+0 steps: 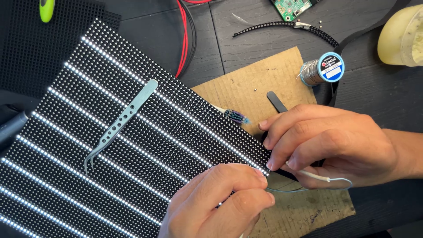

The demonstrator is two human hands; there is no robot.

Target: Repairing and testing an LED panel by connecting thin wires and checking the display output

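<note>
LED matrix panel (pixel 114 132) lies lit on desk (pixel 246 39), alternate rows glowing. Left hand (pixel 220 202) and right hand (pixel 326 145) pinch thin wire (pixel 317 178) at its corner; tweezers (pixel 119 125) idle on panel.

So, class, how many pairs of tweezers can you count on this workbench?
2: silver tweezers lying on the lit LED panel; black tweezers on the cardboard, partly under the right hand. Others may be hidden.
</note>
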